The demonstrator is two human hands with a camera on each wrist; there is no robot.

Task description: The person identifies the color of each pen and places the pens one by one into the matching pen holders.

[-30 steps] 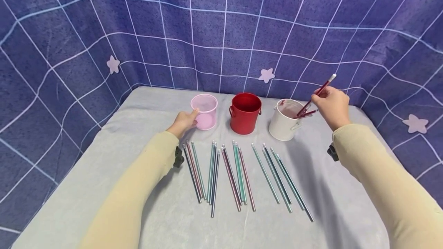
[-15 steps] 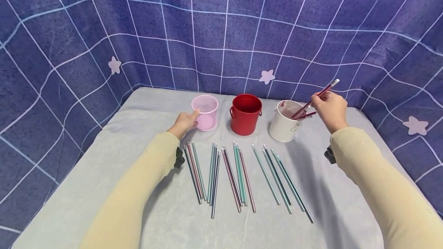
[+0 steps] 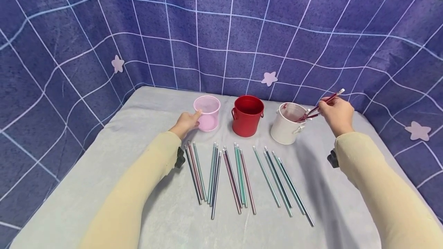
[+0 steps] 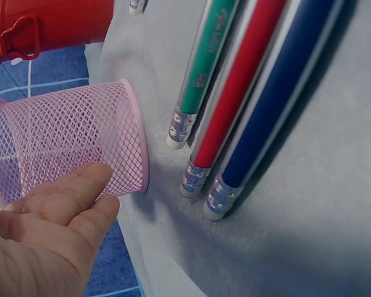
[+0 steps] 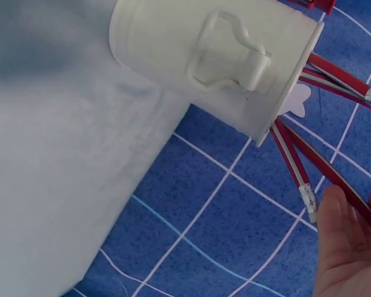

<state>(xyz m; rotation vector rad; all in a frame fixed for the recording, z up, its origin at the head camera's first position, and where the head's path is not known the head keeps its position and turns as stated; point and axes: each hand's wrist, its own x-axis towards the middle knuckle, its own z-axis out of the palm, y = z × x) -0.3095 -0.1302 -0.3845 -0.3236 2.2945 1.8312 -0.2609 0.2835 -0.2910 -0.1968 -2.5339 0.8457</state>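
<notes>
My left hand [image 3: 187,123] touches the side of a pink mesh pencil cup [image 4: 74,136], its fingers fairly straight against the mesh. At the right, my right hand [image 3: 337,115] pinches a red pencil [image 5: 331,170] near its eraser end. This pencil slants down over the rim, with its lower end inside a white bucket [image 3: 283,130]. Other red pencils [image 5: 339,73] lean in that bucket, their erasers sticking out over the rim. Between the two containers stands a red bucket [image 3: 246,123], with no hand on it. The held pencil's lower tip is hidden.
Several green, blue and red pencils [image 3: 238,176] lie in loose groups on the grey cloth [image 3: 114,156] in front of the containers. Behind the table hangs a blue curtain [image 3: 207,30] with white grid lines and stars.
The pencil in my right hand has tilted flatter and dropped lower over the white bucket. My left hand stays at the pink cup. The head view has shifted slightly.
</notes>
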